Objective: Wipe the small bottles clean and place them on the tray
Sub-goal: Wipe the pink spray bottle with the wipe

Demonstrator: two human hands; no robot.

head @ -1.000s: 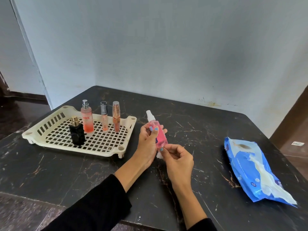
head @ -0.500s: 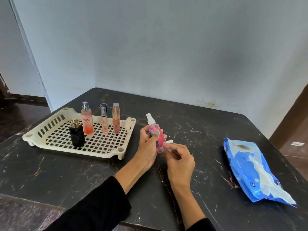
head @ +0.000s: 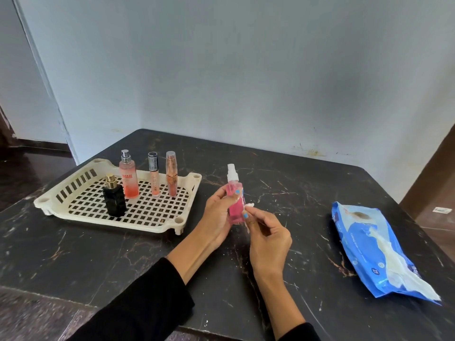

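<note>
My left hand (head: 216,212) holds a small pink spray bottle (head: 235,200) with a white nozzle upright above the table. My right hand (head: 267,236) pinches a small white wipe (head: 248,206) against the bottle's right side. To the left lies a cream slotted tray (head: 73,185). On it stand a black bottle with a gold cap (head: 114,196), a peach perfume bottle (head: 128,175) and two slim tubes (head: 154,177) (head: 171,177).
A blue wet-wipe pack (head: 376,252) lies on the dark marble table (head: 295,188) at the right, a wipe hanging from its opening. A grey wall stands behind the table. The table's front edge runs below my sleeves.
The bottle has come more upright in my left hand. My right hand has shifted with the wipe from the bottle's base to its right side.
</note>
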